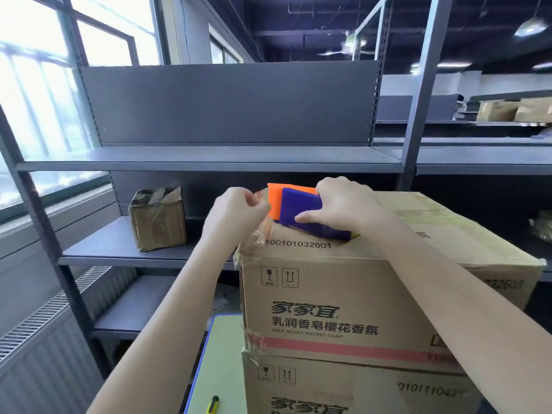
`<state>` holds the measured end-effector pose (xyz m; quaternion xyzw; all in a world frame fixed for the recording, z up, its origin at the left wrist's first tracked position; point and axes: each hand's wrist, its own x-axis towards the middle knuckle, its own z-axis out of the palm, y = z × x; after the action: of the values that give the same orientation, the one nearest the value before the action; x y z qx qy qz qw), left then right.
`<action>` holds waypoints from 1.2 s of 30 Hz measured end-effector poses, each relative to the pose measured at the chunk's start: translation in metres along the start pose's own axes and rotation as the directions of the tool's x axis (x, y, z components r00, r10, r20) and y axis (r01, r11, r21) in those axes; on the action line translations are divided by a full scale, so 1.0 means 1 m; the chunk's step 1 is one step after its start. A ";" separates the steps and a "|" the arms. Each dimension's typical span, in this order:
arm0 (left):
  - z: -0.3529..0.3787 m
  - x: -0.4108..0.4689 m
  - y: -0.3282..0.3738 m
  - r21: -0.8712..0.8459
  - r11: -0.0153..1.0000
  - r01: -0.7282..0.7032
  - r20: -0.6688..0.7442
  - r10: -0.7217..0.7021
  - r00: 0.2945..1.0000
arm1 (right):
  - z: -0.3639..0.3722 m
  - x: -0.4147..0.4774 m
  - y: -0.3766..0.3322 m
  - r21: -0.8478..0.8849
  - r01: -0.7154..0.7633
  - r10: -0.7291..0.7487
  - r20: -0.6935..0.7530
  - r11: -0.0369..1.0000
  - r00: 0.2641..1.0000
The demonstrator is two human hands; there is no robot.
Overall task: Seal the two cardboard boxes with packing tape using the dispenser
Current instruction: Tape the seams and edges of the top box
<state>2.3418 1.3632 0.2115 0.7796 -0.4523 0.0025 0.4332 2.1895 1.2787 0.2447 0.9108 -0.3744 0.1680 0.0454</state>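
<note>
Cutter: our yellow cutter [212, 404] lies on the green table [227, 354], near left, apart from the boxes.
Lower box [328, 389]: it stands on the table under the upper box, with crumpled tape at its left corner.
Upper box [343, 294]: it is stacked on top and carries the dispenser at its far-left edge.
Left hand [239, 209]: our fingers are curled, pinching the clear tape [263, 231] at that corner.
Right hand [343, 204]: we grip the dispenser [298, 209], thumb along its purple side, fingers curled over the top.
Risk: if our pinch slackens, the tape may wrinkle or stick to itself; a skewed pull would miss the seam.
Small box [158, 219]: it sits tape-wrapped on the shelf [104, 249], far left.
</note>
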 end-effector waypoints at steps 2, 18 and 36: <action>-0.011 0.005 -0.004 -0.037 0.999 0.013 -0.093 -0.016 0.995 | -0.002 0.004 0.004 0.032 0.012 -0.012 0.002 0.999 1.000; -0.031 0.042 -0.051 -0.463 0.886 -0.014 -0.240 -0.110 0.965 | -0.032 0.056 0.029 0.281 0.088 -0.085 -0.023 0.956 0.996; 0.001 0.070 -0.062 -0.210 0.978 -0.003 -0.355 -0.073 0.932 | -0.014 0.061 0.033 0.075 0.230 -0.234 0.064 0.970 0.970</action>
<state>2.4270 1.3265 0.1971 0.7244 -0.3489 0.0905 0.5877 2.2033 1.2172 0.2777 0.9548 -0.2608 0.1411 0.0205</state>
